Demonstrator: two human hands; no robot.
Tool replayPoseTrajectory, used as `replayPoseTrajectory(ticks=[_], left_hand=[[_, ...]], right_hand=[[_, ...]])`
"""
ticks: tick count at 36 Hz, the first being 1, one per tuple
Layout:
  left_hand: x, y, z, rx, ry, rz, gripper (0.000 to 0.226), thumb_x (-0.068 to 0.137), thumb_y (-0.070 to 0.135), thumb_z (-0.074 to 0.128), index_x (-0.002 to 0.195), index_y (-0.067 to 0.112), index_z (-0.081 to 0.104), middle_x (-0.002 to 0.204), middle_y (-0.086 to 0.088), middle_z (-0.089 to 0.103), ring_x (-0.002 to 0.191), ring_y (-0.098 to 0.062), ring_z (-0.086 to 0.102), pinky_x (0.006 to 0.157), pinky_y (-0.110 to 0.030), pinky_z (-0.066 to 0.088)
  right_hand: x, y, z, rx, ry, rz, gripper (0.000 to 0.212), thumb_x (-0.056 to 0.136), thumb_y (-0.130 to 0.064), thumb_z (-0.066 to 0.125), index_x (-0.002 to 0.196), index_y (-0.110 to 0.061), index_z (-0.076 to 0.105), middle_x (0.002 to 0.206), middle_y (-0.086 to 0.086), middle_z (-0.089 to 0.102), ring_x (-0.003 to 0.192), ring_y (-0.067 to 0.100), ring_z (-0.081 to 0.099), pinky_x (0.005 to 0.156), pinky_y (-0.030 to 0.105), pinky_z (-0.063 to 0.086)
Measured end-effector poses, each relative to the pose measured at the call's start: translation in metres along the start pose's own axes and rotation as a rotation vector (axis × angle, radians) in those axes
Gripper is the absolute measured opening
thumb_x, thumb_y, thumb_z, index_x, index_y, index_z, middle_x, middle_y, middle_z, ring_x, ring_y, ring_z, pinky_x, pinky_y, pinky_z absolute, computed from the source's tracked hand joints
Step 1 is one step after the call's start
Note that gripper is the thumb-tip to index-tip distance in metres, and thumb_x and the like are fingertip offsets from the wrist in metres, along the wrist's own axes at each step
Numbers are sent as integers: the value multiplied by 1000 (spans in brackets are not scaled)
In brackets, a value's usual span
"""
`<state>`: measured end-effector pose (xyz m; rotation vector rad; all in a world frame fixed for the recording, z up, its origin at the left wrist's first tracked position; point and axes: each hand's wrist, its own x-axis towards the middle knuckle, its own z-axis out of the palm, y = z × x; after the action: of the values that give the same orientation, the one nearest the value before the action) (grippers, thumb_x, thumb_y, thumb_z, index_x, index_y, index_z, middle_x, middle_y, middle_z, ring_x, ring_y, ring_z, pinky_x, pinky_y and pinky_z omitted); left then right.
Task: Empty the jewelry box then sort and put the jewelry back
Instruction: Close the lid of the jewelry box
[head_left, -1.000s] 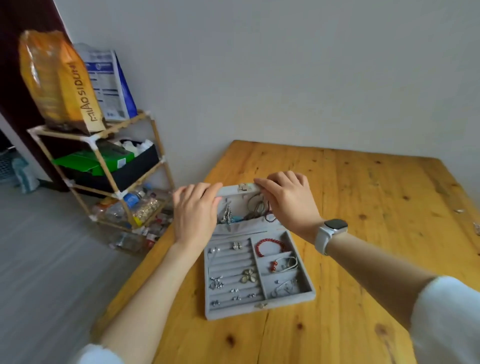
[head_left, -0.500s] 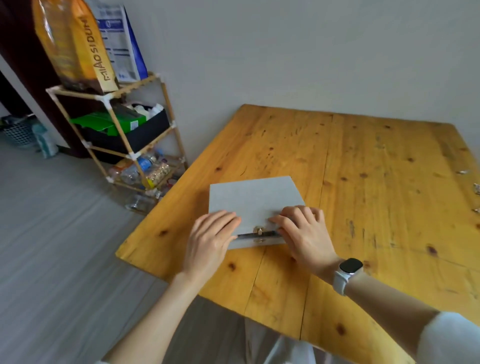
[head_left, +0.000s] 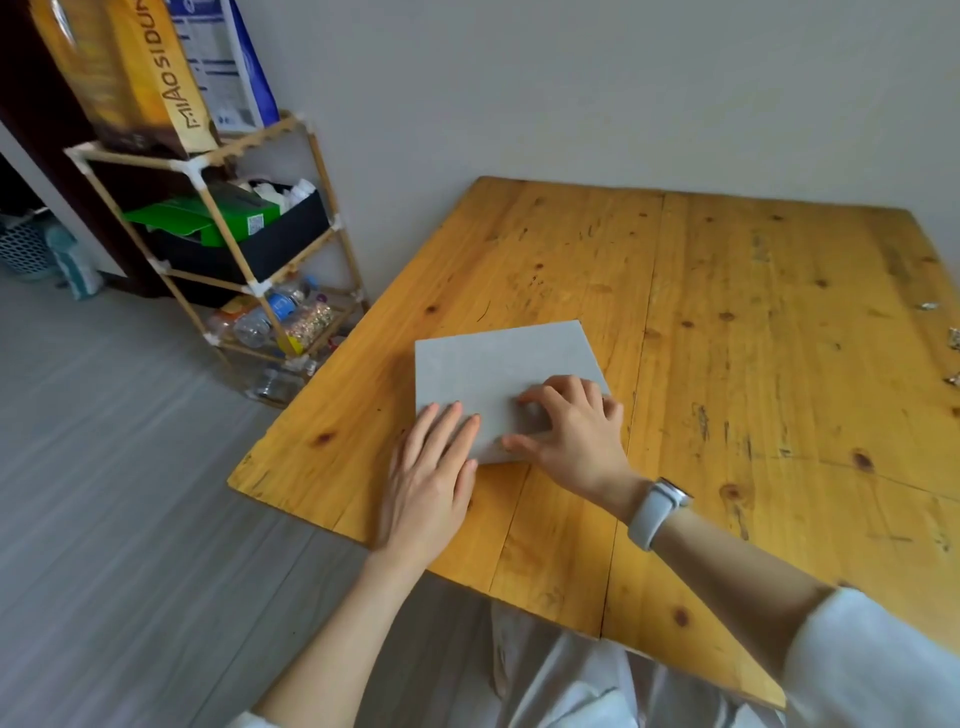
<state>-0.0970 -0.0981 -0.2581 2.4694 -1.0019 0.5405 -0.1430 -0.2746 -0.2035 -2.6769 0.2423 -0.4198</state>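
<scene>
- The box (head_left: 498, 374) is now lying shut near the front left part of the table (head_left: 727, 312); a second ago its lid was standing open, with rings, earrings and a red bracelet showing in the compartments.
- The left hand (head_left: 431, 478) is resting flat, fingers straight, with the fingertips on the box's near left corner and the palm on the wood.
- The right hand (head_left: 571, 436) is pressing on the near right part of the lid, fingers spread and bent, thumb along the front edge; it is gripping nothing.
- The clasp seen half a second ago is now lying under the hands, so I cannot tell whether it is fastened.
- Judging from this, the jewelry is back inside and the task is finishing; only securing the latch may be remaining.
- Small scraps (head_left: 953, 338) are lying well apart at the table's right edge, too small to identify.
</scene>
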Motion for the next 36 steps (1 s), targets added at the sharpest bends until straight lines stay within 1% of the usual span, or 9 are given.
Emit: replayPoseTrajectory(ticks=[5, 9, 12, 17, 23, 28, 31, 33, 36], left_hand=[[-1, 2, -1, 14, -5, -14, 40, 93, 24, 42, 132, 15, 49, 141, -4, 45, 136, -20, 31, 102, -40, 37], [-1, 4, -3, 18, -3, -17, 40, 93, 23, 42, 131, 14, 50, 141, -7, 45, 135, -22, 32, 101, -41, 39], [-1, 4, -3, 28, -22, -33, 41, 92, 26, 41, 132, 16, 48, 142, -10, 42, 136, -23, 30, 100, -42, 40], [-1, 4, -3, 68, -62, -131, 56, 90, 35, 39, 141, 13, 32, 150, -15, 27, 138, -28, 25, 99, -42, 40], [0, 5, 0, 101, -109, -280, 78, 85, 46, 35, 146, 4, 8, 153, -21, 12, 138, -36, 24, 102, -49, 35], [1, 5, 4, 113, -189, -378, 89, 83, 54, 33, 144, 1, -5, 152, -19, -3, 141, -32, 8, 110, -51, 20], [3, 5, 5, 143, -271, -415, 89, 84, 57, 26, 141, 5, -18, 150, -13, -20, 141, -26, -13, 115, -48, 3], [5, 6, 4, 189, -323, -435, 86, 87, 59, 22, 140, 7, -23, 149, -13, -25, 140, -25, -18, 116, -47, -3], [7, 7, 1, 211, -382, -467, 84, 91, 58, 24, 143, 8, -18, 151, -14, -21, 140, -26, -19, 115, -48, -5]], right_hand=[[-4, 2, 1, -89, -55, -55, 60, 75, -52, 64, 128, -31, 45, 131, -3, 36, 129, 19, 24, 98, 33, 9], [-8, 12, 15, -214, 49, -129, 60, 64, -38, 77, 118, -24, 54, 121, 5, 51, 116, 29, 43, 91, 39, 20], [-9, 17, 22, -273, 153, -155, 59, 61, -43, 78, 112, -23, 55, 113, 6, 57, 107, 25, 42, 88, 39, 23], [-9, 15, 27, -359, 216, -185, 56, 65, -48, 74, 111, -22, 56, 110, 7, 59, 100, 28, 55, 87, 40, 26], [13, 7, 36, -334, 231, -111, 53, 58, -46, 79, 100, -19, 60, 104, 9, 60, 93, 32, 58, 82, 41, 24], [35, 4, 41, -380, 198, -44, 53, 57, -46, 80, 97, -18, 60, 102, 10, 60, 95, 33, 57, 82, 43, 26], [43, 5, 42, -377, 189, -40, 53, 58, -45, 80, 99, -18, 59, 104, 11, 59, 98, 34, 55, 85, 46, 37], [46, 5, 42, -369, 183, -43, 55, 59, -44, 80, 101, -17, 58, 105, 11, 58, 98, 34, 55, 85, 47, 40], [45, 1, 38, -321, 157, -18, 55, 68, -46, 73, 112, -20, 55, 116, 9, 53, 110, 32, 48, 94, 45, 33]])
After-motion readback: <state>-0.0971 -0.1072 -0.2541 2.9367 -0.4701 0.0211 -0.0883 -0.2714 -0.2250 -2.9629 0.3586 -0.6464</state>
